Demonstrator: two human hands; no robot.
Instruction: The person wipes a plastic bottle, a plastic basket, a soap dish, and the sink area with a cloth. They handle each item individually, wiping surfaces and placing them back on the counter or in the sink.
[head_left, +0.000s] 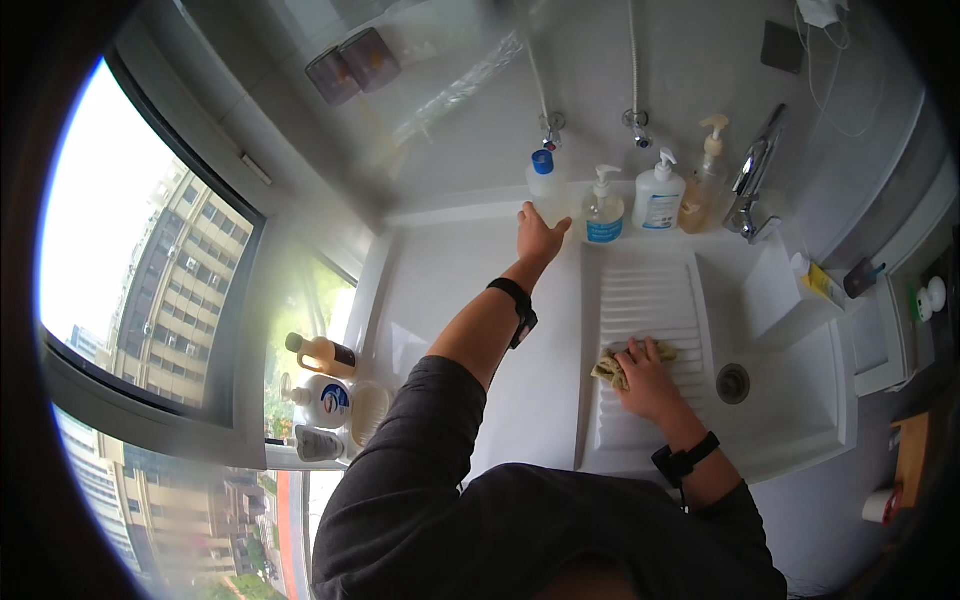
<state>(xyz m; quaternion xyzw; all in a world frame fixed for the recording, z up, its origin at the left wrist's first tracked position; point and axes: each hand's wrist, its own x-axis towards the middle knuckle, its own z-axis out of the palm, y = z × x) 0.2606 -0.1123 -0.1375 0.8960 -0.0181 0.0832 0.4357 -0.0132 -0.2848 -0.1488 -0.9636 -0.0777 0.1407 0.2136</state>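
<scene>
My left hand (541, 236) reaches to the back ledge, thumb and fingers spread about the lower part of a translucent plastic bottle with a blue cap (545, 180). Whether it grips that bottle I cannot tell. On the ribbed washboard (646, 289) of the white laundry sink, my right hand (649, 382) presses down on a crumpled yellowish cloth (611, 367), which sticks out on both sides of the fingers. Right of the blue-capped bottle stands a clear pump bottle with a blue label (604, 210). A white pump bottle (660, 196) and an amber pump bottle (701, 187) follow it.
A chrome faucet (750, 180) rises at the back right above the basin drain (733, 383). On the left sill stand a brown-labelled jug (322, 355), a white pump bottle (324, 401) and a soap dish (370, 411), beside the window frame (247, 337). A yellow tube (819, 281) lies right.
</scene>
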